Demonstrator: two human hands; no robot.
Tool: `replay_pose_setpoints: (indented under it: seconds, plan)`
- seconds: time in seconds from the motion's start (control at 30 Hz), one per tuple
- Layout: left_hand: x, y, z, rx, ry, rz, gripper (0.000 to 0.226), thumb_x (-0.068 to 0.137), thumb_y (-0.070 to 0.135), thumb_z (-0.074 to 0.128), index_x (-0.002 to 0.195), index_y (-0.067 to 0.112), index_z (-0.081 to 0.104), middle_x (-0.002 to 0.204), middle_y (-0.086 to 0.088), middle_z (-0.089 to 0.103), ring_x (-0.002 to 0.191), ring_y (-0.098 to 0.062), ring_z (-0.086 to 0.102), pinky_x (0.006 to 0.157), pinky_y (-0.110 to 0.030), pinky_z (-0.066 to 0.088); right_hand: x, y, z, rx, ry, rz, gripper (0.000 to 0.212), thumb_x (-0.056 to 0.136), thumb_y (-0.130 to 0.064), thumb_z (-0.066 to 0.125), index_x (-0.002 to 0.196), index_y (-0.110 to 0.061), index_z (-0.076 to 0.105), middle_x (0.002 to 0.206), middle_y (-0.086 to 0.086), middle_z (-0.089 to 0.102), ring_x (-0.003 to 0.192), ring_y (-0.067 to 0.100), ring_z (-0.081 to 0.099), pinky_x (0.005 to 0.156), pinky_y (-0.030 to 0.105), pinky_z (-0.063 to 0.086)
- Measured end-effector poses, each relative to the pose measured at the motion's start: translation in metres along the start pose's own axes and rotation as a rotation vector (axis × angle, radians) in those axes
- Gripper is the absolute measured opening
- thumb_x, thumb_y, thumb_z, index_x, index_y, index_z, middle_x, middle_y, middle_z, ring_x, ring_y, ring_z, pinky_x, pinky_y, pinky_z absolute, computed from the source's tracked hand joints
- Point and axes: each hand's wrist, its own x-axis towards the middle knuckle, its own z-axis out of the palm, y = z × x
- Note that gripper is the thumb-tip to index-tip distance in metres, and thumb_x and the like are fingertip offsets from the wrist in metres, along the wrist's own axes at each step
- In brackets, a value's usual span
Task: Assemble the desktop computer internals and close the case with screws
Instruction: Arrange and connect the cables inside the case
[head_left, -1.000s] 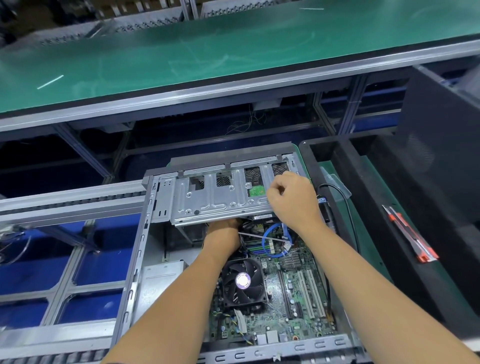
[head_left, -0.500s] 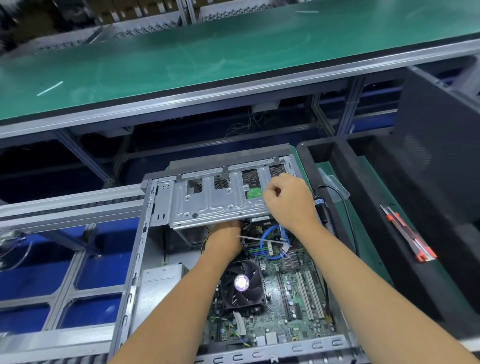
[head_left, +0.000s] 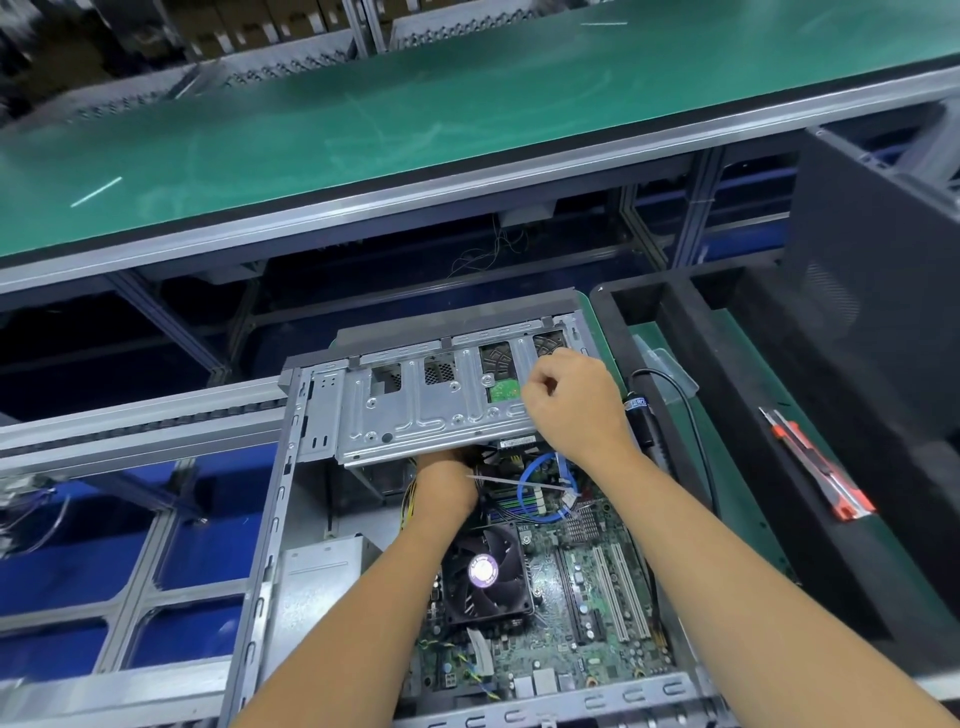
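An open grey computer case (head_left: 270, 519) lies flat below me. Its green motherboard (head_left: 576, 613) carries a black CPU fan (head_left: 485, 574) and a looped blue cable (head_left: 540, 488). A silver metal drive cage (head_left: 415, 410) spans the far end of the case. My left hand (head_left: 447, 478) reaches under the cage's near edge, and its fingers are hidden there. My right hand (head_left: 574, 405) sits on the cage's right end with its fingers curled at the edge.
A black electric screwdriver (head_left: 644, 421) with its cord stands just right of the case. A red utility knife (head_left: 821, 467) lies on the black tray (head_left: 769, 415) at right. A green conveyor (head_left: 415, 114) runs across the back, and a metal rail frame (head_left: 145, 431) is at left.
Both hands stay at the drive cage; the right hand has shifted slightly along the cage's right end. The camera view has drifted a little.
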Motion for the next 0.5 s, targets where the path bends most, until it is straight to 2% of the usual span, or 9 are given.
replay_pose_setpoints:
  seconds: [0.07, 0.13, 0.2, 0.3, 0.5]
  plan:
    - [0.004, 0.000, 0.003, 0.015, -0.033, -0.014, 0.029, 0.097, 0.002, 0.040, 0.074, 0.001, 0.058, 0.072, -0.005, 0.052, 0.091, -0.022, 0.054, 0.063, -0.019, 0.041, -0.001, 0.000, 0.000, 0.003, -0.001, 0.006, 0.019, 0.084, -0.007, 0.054, 0.067, -0.005, 0.061, 0.069, -0.006, 0.052, 0.064, 0.015, 0.048, 0.051, 0.024, 0.030]
    - [0.005, 0.001, 0.004, 0.049, -0.068, 0.000, 0.025, 0.096, 0.002, 0.043, 0.101, -0.001, 0.067, 0.102, -0.014, 0.066, 0.104, -0.028, 0.060, 0.081, -0.027, 0.047, -0.001, 0.000, -0.001, 0.002, -0.005, 0.005, 0.019, 0.084, -0.007, 0.054, 0.067, -0.005, 0.061, 0.069, -0.005, 0.052, 0.065, 0.017, 0.048, 0.052, 0.025, 0.030]
    - [0.007, 0.000, 0.004, 0.098, -0.088, 0.011, 0.029, 0.096, 0.004, 0.045, 0.117, 0.003, 0.065, 0.119, -0.015, 0.064, 0.111, -0.030, 0.059, 0.091, -0.031, 0.045, 0.000, -0.001, -0.001, 0.001, -0.014, 0.002, 0.019, 0.084, -0.007, 0.054, 0.067, -0.005, 0.061, 0.070, -0.004, 0.052, 0.067, 0.020, 0.051, 0.053, 0.027, 0.033]
    - [0.011, -0.001, 0.004, 0.117, -0.077, 0.058, 0.033, 0.094, 0.007, 0.048, 0.122, 0.010, 0.064, 0.121, -0.013, 0.064, 0.110, -0.029, 0.060, 0.093, -0.033, 0.048, 0.001, -0.001, -0.002, -0.002, -0.016, 0.000, 0.019, 0.084, -0.007, 0.054, 0.068, -0.004, 0.062, 0.070, -0.003, 0.052, 0.068, 0.023, 0.053, 0.054, 0.028, 0.035]
    - [0.013, 0.002, 0.001, 0.178, -0.043, 0.163, 0.031, 0.091, 0.009, 0.051, 0.119, 0.016, 0.063, 0.117, -0.010, 0.065, 0.105, -0.029, 0.061, 0.084, -0.033, 0.048, 0.000, -0.001, -0.001, -0.003, -0.018, 0.000, 0.018, 0.085, -0.007, 0.053, 0.069, -0.004, 0.062, 0.070, -0.004, 0.052, 0.069, 0.021, 0.052, 0.053, 0.026, 0.036]
